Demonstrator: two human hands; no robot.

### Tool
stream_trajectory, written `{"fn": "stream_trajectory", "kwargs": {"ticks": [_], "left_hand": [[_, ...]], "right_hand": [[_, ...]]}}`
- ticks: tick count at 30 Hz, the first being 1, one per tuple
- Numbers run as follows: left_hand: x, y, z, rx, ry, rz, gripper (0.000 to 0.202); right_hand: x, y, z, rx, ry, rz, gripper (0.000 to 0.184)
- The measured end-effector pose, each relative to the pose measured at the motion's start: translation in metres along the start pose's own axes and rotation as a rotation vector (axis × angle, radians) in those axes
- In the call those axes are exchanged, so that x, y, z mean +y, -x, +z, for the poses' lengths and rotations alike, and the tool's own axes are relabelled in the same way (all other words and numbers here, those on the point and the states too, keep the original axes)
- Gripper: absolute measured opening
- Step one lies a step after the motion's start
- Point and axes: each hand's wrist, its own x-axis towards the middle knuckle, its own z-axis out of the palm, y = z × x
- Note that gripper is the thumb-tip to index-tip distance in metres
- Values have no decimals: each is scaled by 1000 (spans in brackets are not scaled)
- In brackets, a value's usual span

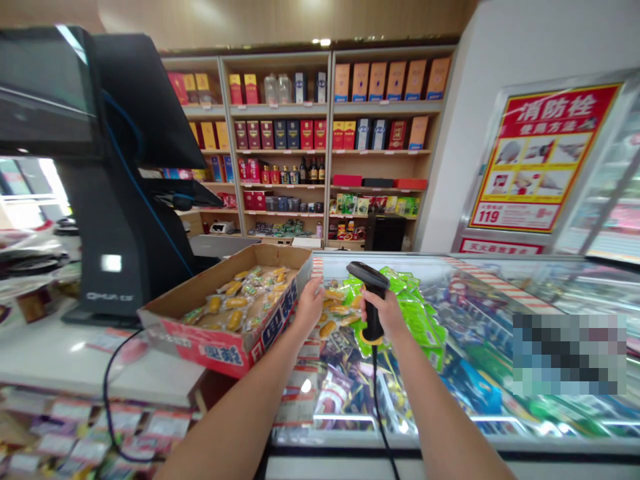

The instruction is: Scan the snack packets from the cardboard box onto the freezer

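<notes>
My right hand (384, 312) is closed around one black barcode scanner (367, 275), middle of the frame. My left hand (310, 307) looks open, I think, just beside one cardboard box (225, 333) of yellow snacks (235, 320) on the tabletop (75, 353).

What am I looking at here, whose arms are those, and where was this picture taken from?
This is a single picture from a camera worn on a person's head, so it looks forward and down, as they do. There is no machine; the arms are the person's own. The right hand grips a corded handheld barcode scanner. The left hand is raised at the corner of an open cardboard box of yellow snack packets; I cannot tell whether it touches the box. The box sits on a white counter, beside a black checkout terminal. Under the hands is a glass-topped display case, and behind are shelves of boxed goods and bottles.
</notes>
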Motion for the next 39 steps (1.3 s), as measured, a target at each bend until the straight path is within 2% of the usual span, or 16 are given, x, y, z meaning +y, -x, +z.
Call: {"fn": "stream_trajectory", "kwargs": {"ticks": [3, 7, 10, 12, 15, 17, 20, 24, 29, 32, 36, 39], "left_hand": [[30, 14, 3, -115, -341, 156, 21], [101, 21, -9, -255, -564, 369, 24], [151, -3, -38, -366, -781, 363, 26], [167, -33, -64, -421, -996, 332, 23], [156, -81, -106, -511, -1321, 222, 13], [136, -101, -132, -630, -1438, -1, 12], [103, -106, -162, -763, -1464, -281, 22], [73, -94, -184, -808, -1398, -397, 29], [51, -94, -195, -668, -1264, -377, 36], [49, -103, -197, -509, -1139, -363, 39], [72, -113, -188, -329, -997, -377, 34], [109, -111, -167, -257, -666, -482, 27]], "right_hand": [[-5, 2, 1, 51, -48, 11, 32], [-5, 2, 2, 64, -86, 10, 34], [-2, 1, 2, 54, -91, -2, 34], [-1, 1, 1, 42, -74, -5, 34], [0, 1, 1, 26, -52, -14, 32], [0, 2, 1, 20, -44, -21, 31], [0, 1, 2, 13, -52, -31, 31], [-1, 1, 2, 5, -75, -36, 31], [0, 3, 2, 5, -77, -45, 30], [0, 3, 2, 13, -88, -43, 29], [3, 1, 2, 4, -83, -28, 29], [5, 0, 2, 2, -61, -23, 30]]}}
